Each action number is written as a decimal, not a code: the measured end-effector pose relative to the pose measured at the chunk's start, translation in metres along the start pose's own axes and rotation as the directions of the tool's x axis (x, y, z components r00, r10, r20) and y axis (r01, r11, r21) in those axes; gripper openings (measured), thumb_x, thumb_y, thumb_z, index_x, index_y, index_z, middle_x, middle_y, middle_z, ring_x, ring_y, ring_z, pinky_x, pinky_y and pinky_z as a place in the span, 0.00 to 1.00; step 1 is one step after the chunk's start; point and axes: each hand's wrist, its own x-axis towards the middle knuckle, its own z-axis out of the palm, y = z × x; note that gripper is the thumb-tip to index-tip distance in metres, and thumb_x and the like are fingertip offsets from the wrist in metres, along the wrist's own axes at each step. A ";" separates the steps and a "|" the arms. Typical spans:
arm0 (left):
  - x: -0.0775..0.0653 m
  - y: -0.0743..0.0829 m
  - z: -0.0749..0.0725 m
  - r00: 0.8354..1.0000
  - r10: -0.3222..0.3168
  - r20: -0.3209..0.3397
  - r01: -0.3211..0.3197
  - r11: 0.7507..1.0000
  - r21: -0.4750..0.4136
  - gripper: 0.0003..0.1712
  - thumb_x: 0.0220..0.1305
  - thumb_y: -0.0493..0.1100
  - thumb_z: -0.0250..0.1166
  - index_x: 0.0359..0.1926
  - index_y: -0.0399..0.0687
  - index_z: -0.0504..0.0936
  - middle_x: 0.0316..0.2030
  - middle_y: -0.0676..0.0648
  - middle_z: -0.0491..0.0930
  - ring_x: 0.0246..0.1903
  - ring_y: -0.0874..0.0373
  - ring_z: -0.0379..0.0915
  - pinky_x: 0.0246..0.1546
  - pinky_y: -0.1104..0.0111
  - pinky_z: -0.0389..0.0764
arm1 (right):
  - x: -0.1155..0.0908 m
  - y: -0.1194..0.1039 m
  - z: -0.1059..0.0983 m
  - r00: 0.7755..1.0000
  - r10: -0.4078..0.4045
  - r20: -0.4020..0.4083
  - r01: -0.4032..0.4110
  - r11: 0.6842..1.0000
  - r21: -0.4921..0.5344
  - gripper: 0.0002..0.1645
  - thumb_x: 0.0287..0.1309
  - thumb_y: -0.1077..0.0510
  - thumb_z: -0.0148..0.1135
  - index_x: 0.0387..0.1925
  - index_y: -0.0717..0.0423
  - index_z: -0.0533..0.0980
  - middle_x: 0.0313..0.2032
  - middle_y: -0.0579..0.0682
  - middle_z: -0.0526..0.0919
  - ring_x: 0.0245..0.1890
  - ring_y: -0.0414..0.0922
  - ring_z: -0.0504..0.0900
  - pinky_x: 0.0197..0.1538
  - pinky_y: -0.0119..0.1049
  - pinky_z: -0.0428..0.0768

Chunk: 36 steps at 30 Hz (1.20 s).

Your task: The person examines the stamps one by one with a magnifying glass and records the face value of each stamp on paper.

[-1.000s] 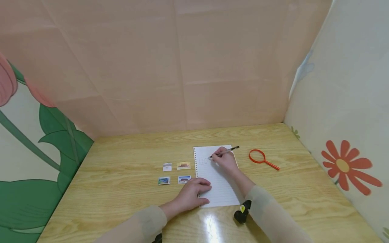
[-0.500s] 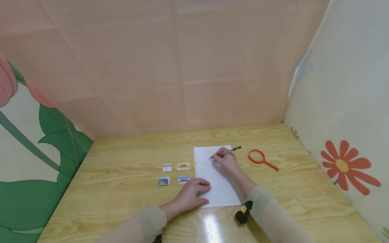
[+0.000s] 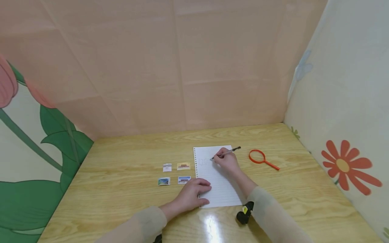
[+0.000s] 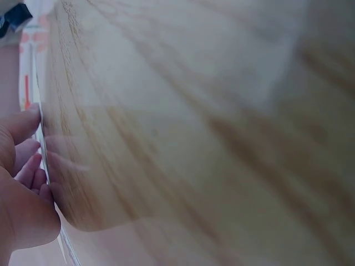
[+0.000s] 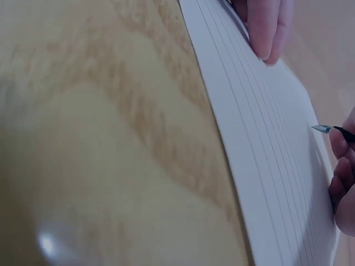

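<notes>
My right hand [image 3: 228, 162] pinches a dark pen [image 3: 229, 151], its tip at the upper part of a lined sheet of paper [image 3: 217, 189]. Faint handwritten marks, which look like digits, stand left of the tip. In the right wrist view the pen's silver tip [image 5: 320, 128] points at the paper, the fingers curled round the barrel. My left hand [image 3: 191, 195] rests on the lower left edge of the sheet, fingers relaxed and thumb apart. Just beyond it lies a stamp-like picture [image 3: 184, 180], partly covered by the hand.
Three more small pictures lie left of the paper: a yellow one [image 3: 183, 165], a pale one [image 3: 167, 167] and a blue-green one [image 3: 164, 181]. A red magnifying glass [image 3: 263, 160] lies right of the sheet on the wooden table [image 3: 121, 168]. Walls border the table behind and at both sides.
The right hand and pen have shifted very slightly right along the line of writing. The left hand, the paper and the small pictures keep their places.
</notes>
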 end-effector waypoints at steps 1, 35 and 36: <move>0.000 0.000 0.000 1.000 0.000 0.000 0.000 1.000 -0.002 0.28 0.57 0.47 0.74 0.59 0.47 0.81 0.59 0.54 0.77 0.60 0.59 0.68 0.65 0.63 0.65 | 0.000 0.001 -0.001 1.000 0.005 -0.003 -0.005 1.000 0.004 0.04 0.50 0.64 0.65 0.25 0.57 0.76 0.22 0.46 0.78 0.21 0.40 0.73 0.25 0.28 0.71; -0.001 0.000 -0.001 1.000 0.004 -0.011 -0.004 1.000 -0.012 0.28 0.56 0.45 0.75 0.58 0.46 0.82 0.58 0.54 0.77 0.60 0.58 0.68 0.65 0.62 0.64 | -0.007 0.001 0.000 1.000 -0.003 0.030 0.002 1.000 0.025 0.04 0.53 0.63 0.65 0.27 0.56 0.76 0.23 0.46 0.80 0.24 0.41 0.74 0.28 0.29 0.72; -0.001 0.000 -0.001 1.000 0.005 -0.012 -0.005 1.000 -0.013 0.28 0.56 0.45 0.75 0.58 0.46 0.82 0.58 0.54 0.77 0.60 0.58 0.68 0.64 0.62 0.64 | -0.006 0.002 0.000 1.000 0.003 0.027 -0.003 1.000 0.019 0.04 0.53 0.63 0.65 0.27 0.56 0.76 0.24 0.46 0.80 0.24 0.41 0.74 0.28 0.29 0.72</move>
